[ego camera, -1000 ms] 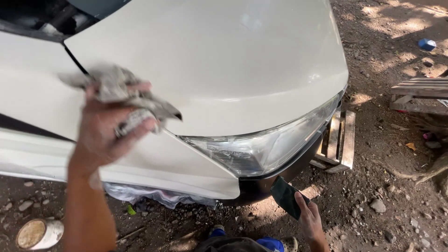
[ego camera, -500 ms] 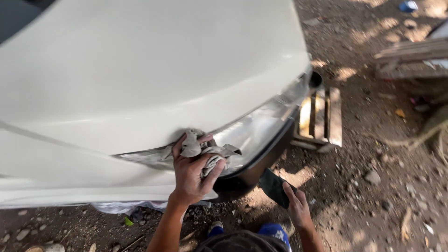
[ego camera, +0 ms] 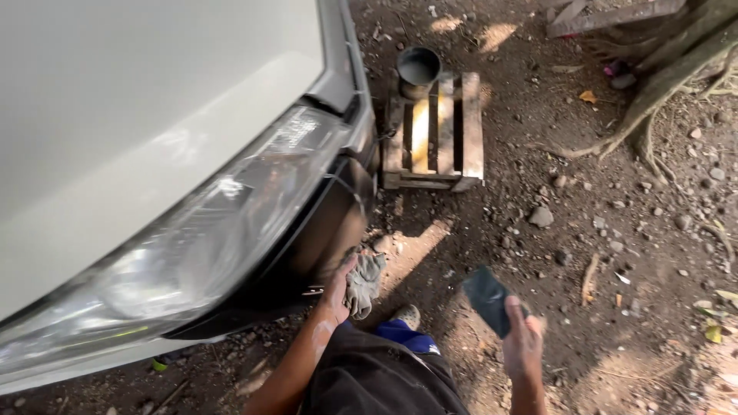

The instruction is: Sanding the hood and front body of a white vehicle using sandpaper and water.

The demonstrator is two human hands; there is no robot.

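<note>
Below the headlight, my left hand has dropped, fingers grasping the rag against the dark bumper; right hand grips a dark sanding pad.

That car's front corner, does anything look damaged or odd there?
No clear damage shows. The headlight looks whole; the dark bumper is blurred. The left hand presses a grey rag against it.

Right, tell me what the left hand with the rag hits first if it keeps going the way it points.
The left hand, gripping the grey rag, points up toward the car's dark front bumper. It would probably meet that bumper first, just below the headlight; depth is hard to judge.
</note>
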